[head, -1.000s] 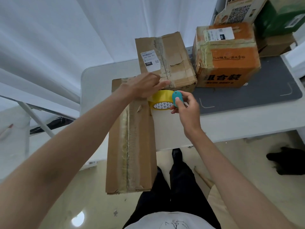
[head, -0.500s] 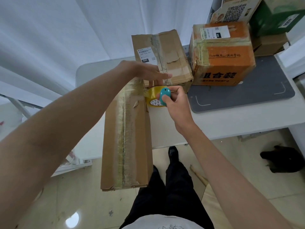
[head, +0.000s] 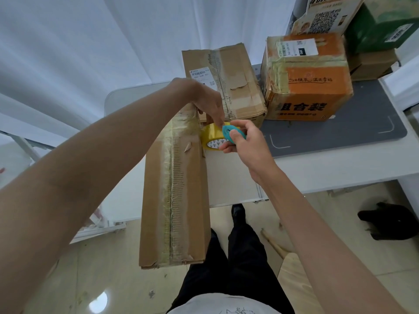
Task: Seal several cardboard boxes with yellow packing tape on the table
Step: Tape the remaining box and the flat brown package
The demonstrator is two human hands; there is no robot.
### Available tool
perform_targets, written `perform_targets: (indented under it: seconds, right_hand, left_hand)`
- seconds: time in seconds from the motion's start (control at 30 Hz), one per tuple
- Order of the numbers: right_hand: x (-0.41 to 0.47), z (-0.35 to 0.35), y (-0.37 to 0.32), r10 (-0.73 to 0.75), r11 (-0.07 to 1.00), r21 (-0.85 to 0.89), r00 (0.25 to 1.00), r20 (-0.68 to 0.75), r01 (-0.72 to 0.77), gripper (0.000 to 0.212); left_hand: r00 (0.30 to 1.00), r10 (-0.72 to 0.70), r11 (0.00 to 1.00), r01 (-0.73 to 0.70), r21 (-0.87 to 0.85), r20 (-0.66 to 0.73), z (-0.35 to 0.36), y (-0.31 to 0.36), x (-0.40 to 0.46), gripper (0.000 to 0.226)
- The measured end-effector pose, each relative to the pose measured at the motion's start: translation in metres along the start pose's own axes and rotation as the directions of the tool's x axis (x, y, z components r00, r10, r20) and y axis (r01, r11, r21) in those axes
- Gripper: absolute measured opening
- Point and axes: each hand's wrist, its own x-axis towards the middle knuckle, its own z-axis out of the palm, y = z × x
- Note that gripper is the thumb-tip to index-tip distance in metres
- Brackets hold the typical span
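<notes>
A white surface (head: 317, 164) stands before white curtains, with a grey mat (head: 353, 130) on it at 2 o'clock and pale floor tiles below. A long, flat cardboard box (head: 179, 196) with a worn, rough taped seam runs from centre toward 6 o'clock, overhanging the near edge. Behind it at 12 o'clock lies a scuffed brown box (head: 235, 82) with a white label, and at 1 o'clock an orange printed box (head: 310, 80) wrapped in yellowish tape. The roll of yellow packing tape (head: 212, 134), glossy and round, sits just beside the long box's far end. The left hand (head: 204, 98) reaches over from 9 o'clock, fingers bent downward and touching the roll. The right hand (head: 244, 141), arm coming from 5 o'clock, has its fingers clamped on a small teal cutter (head: 231, 132) against the roll.
</notes>
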Motion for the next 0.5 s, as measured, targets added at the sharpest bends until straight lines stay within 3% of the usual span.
perform_targets:
  seconds: [0.1,0.23,0.5]
  right_hand:
    - [0.002,0.005,0.000,0.013,0.991,-0.130,1.000,0.019,-0.010,0.019]
    - [0.004,0.015,-0.005,0.111,0.991,-0.079,0.992,0.065,-0.106,0.019]
    - [0.010,0.033,-0.002,0.043,0.931,-0.365,0.996,0.080,-0.011,0.017]
  left_hand:
    - [1.000,-0.016,0.997,0.017,-0.076,0.013,0.000,0.000,0.000,0.042]
    - [0.999,-0.008,0.984,0.014,-0.179,0.034,0.000,-0.004,0.001,0.047]
    - [0.999,0.023,0.972,-0.011,-0.234,0.047,0.003,-0.008,0.000,0.044]
